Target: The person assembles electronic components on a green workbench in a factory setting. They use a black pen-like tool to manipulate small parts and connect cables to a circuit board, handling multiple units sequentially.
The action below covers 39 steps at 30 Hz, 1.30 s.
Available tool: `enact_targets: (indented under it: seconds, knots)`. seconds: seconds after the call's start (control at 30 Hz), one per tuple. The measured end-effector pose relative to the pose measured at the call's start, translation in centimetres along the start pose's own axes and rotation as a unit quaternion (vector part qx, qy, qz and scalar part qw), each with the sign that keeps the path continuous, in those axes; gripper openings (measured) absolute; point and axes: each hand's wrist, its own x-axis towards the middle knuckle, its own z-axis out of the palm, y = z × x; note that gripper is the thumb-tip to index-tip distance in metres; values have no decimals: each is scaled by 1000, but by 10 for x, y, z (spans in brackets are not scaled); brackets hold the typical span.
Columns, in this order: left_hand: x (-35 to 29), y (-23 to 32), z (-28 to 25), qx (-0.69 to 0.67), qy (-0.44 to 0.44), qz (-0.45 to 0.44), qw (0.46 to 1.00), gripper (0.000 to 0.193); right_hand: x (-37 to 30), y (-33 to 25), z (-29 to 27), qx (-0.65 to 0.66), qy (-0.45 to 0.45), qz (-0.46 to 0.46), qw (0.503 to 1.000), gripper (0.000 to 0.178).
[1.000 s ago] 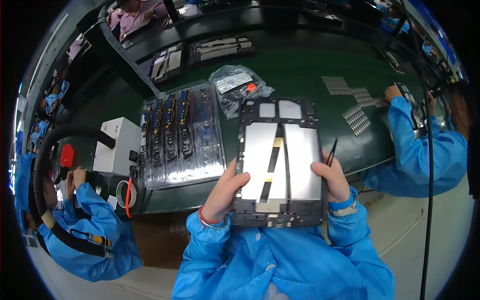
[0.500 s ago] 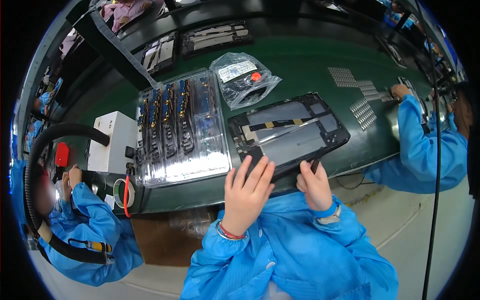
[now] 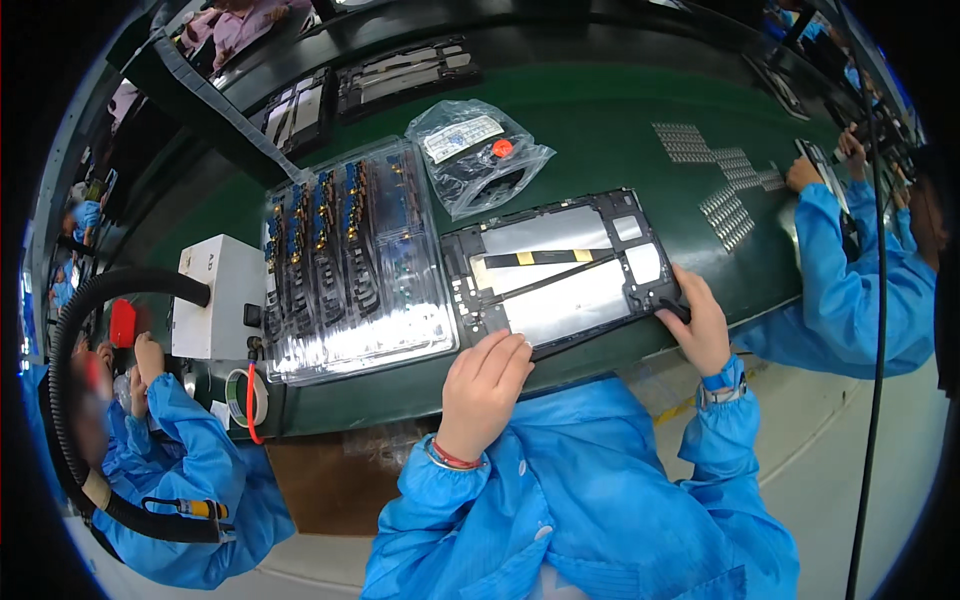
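An opened tablet housing point(image 3: 560, 310), black-rimmed with a silver inner plate, lies on the green bench in front of me. A black strip with yellow bands point(image 3: 550, 258) and a thin dark cable cross its plate. My left hand point(image 3: 485, 385) is closed at the housing's near left corner, fingertips together on the edge and thumb hidden. Around the near right corner my right hand point(image 3: 700, 325) is closed, its thumb on the rim. A dark shape shows by that thumb; I cannot make out whether it is a separate tool.
A clear tray point(image 3: 415, 335) of small circuit boards with cables stands left of the housing. Behind lies a clear plastic bag point(image 3: 480, 160). A white box point(image 3: 215, 300), black hose point(image 3: 120, 285) and tape roll point(image 3: 247, 398) are further left. Small metal parts point(image 3: 728, 215) lie right, near a co-worker's arms point(image 3: 830, 260).
My right hand has moved right, from the housing's near edge to its right corner. My left hand's spread fingers have drawn together at the left corner. The housing has shifted slightly left.
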Motion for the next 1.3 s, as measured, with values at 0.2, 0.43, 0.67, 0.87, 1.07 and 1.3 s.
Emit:
enact_targets:
  seconds: [0.2,0.43,0.67,0.87,1.07,1.3]
  knots:
    - [-3,0,3,-13,28,5,1000,23,8,2,-12,15,-47,-29,998,58]
    - [-3,4,12,-22,59,-9,998,23,12,4,-10,93,-17,14,995,47]
    - [-10,4,3,-22,80,-25,996,23,1,-11,1,42,159,18,986,37]
    - [-25,-14,-22,32,191,-126,973,23,8,-46,-10,254,48,-108,960,34]
    - [-12,-22,-49,59,221,-127,965,26,102,-107,-11,334,-122,-132,925,19]
    - [-16,-38,-43,39,233,-151,960,27,162,-104,38,222,-147,-206,942,25]
